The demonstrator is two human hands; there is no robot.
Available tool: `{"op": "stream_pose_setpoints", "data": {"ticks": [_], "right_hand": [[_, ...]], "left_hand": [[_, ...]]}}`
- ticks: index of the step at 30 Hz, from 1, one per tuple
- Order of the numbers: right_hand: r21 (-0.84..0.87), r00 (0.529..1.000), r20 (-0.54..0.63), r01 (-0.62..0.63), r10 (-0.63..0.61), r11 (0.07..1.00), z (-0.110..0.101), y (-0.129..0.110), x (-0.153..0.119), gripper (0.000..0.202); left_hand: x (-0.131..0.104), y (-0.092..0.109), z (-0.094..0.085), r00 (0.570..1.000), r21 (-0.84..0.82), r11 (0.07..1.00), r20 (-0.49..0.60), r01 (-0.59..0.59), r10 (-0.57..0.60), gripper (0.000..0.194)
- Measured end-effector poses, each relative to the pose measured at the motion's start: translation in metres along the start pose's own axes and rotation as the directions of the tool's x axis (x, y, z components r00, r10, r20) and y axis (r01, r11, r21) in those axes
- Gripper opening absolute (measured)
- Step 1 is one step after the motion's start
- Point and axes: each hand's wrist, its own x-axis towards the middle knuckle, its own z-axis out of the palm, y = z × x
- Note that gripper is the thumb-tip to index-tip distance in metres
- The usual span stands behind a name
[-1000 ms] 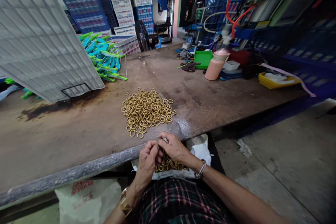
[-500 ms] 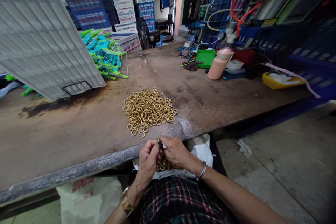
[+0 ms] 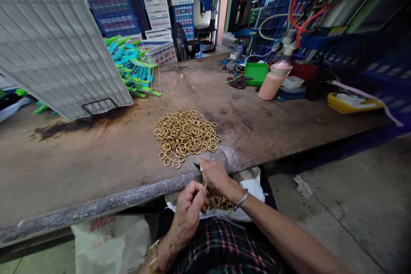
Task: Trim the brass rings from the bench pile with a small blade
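Note:
My left hand is closed in a pinch on a gold ring, above my lap. My right hand is closed around a small tool with a dark pointed blade, which points left near the table edge. Below and between the hands, more gold rings lie on a white cloth or bag on my lap. A heap of gold rings rests on the brown table just ahead of my hands.
A grey ribbed panel stands at the left, beside green and blue plastic pieces. Toward the back right are a green tray, a pink bottle and a yellow tray. A white bag hangs below the table.
My hands have moved apart. The left is lower and nearer to me, and the dark blade now shows clear of the fingers. The view has shifted slightly.

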Motion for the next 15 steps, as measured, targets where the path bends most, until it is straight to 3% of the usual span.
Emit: {"op": "stream_pose_setpoints", "data": {"ticks": [3, 7, 15], "right_hand": [[-0.017, 1.0, -0.016, 0.006, -0.006, 1.0, 0.001, -0.009, 0.014, 0.027], [-0.016, 0.998, -0.07, -0.009, 0.008, 1.0, 0.01, -0.032, 0.029, 0.02], [-0.057, 0.992, -0.129, -0.007, -0.001, 0.998, 0.024, -0.056, 0.05, 0.018]], "left_hand": [[-0.003, -0.003, -0.002, 0.996, -0.185, 0.979, 0.014, 0.088, -0.087, 0.032], [0.0, -0.012, -0.018, 0.976, -0.471, 0.874, -0.104, 0.121, -0.191, 0.029], [0.001, -0.008, -0.056, 0.921, -0.752, 0.649, -0.161, 0.119, -0.355, 0.015]]}}
